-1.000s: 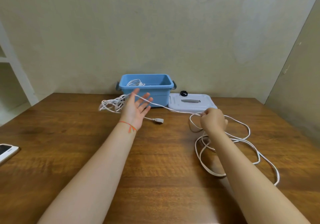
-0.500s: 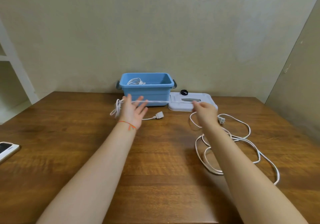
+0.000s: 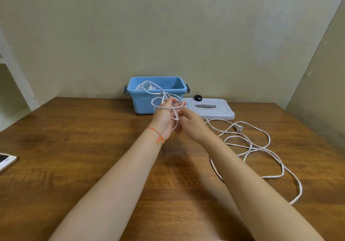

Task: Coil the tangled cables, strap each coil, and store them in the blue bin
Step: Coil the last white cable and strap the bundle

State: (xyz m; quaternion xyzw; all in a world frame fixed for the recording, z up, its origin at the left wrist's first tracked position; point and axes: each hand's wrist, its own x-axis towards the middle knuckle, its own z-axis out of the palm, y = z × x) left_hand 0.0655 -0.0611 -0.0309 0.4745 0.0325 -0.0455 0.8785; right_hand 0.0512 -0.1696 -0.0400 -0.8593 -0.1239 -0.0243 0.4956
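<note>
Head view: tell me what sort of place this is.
Probably a room in a home: a wooden table pushed against a plain papered wall, a white shelf unit at the left, and a smartphone lying on the table's edge.

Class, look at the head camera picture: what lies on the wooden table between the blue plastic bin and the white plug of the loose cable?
The pale bin lid lies there, flat beside the blue plastic bin, with a small black strap on it; the white plug lies just beyond.
</note>
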